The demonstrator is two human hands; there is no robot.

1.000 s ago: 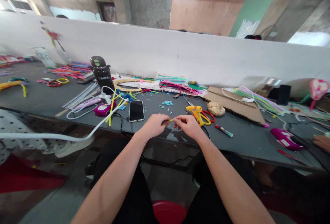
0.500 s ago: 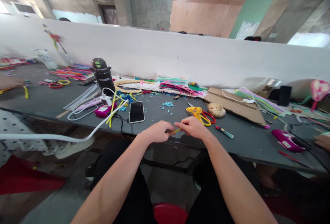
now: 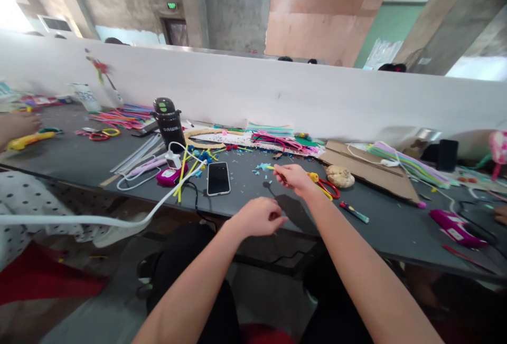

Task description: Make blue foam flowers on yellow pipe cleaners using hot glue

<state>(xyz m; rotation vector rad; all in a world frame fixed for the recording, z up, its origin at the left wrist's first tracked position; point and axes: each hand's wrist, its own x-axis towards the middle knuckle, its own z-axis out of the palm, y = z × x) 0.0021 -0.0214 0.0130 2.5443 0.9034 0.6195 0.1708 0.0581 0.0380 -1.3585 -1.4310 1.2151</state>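
Note:
Above the table's middle, my right hand point(image 3: 292, 178) is closed in a pinch on a short yellow stem point(image 3: 270, 168), perhaps a pipe cleaner piece. The stem's tip points left, over a small heap of light blue bits point(image 3: 261, 166). My left hand point(image 3: 258, 217) is lower, over the table's front edge, with its fingers curled in; whatever they hold, if anything, is hidden. Mostly hidden behind my right hand lies a yellow glue gun point(image 3: 314, 177). Red-and-yellow-handled scissors point(image 3: 330, 188) lie beside it.
A phone point(image 3: 218, 179), black bottle point(image 3: 169, 125) and magenta box point(image 3: 169, 175) stand left, with a white cable point(image 3: 158, 206) crossing in front. Rightward are a lumpy beige ball point(image 3: 340, 176), a marker-like tube point(image 3: 354, 212) and cardboard point(image 3: 372, 172). Another person's hand point(image 3: 19, 125) is far left.
My hands have parted. The right one moved up and forward with the yellow stem, now covering much of the glue gun; the left one dropped slightly. At far left, a yellow tool has come into view.

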